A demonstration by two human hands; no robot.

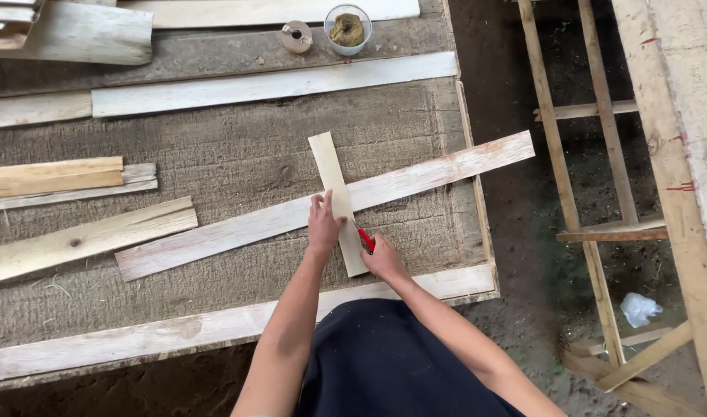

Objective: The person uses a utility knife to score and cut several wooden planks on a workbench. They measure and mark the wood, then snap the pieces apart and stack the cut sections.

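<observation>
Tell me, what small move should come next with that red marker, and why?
Probably draw the red marker along the edge of the short slat. The left hand presses that slat flat across the long plank, and the right hand holds the marker's tip beside the slat's edge, where the two cross.

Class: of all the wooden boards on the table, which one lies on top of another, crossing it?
The short pale board under the left hand; it crosses the long slanted board.

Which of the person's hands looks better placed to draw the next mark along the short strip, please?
Probably the right hand: it holds the red marker with its tip at the short strip, beside the long plank. The left hand presses down where the strip crosses the plank.
</observation>
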